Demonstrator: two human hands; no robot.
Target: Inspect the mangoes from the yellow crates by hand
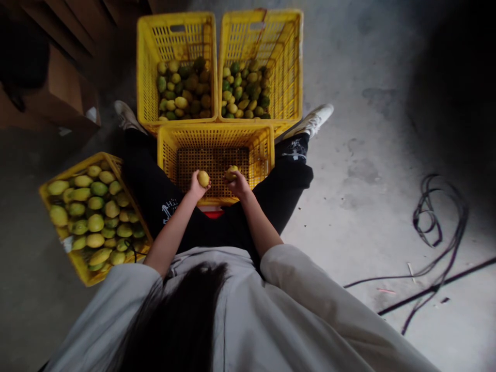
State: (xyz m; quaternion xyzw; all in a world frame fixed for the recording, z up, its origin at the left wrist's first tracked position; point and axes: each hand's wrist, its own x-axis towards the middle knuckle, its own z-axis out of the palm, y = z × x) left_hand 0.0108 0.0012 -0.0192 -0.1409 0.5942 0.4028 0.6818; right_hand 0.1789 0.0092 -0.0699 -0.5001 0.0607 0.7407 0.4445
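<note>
My left hand [198, 187] is closed around a yellow lemon [203, 179], over the near part of a yellow plastic crate [215, 129] between my legs. A second yellow lemon [232, 172] sits in the closed fingers of my right hand [238, 185], a short way to the right. The slatted floor of this crate shows beneath both hands, with no fruit visible on it. Beyond it stand two taller yellow crates, a left one [141, 67] and a right one [298, 67], each partly filled with green and yellow lemons.
Beside my left leg a tilted yellow crate [87, 281] is full of yellow-green lemons [95, 222]. Cardboard boxes [64, 85] stand at the far left. A coiled black cable [461, 222] and a dark rod [465, 273] lie on the concrete floor to the right.
</note>
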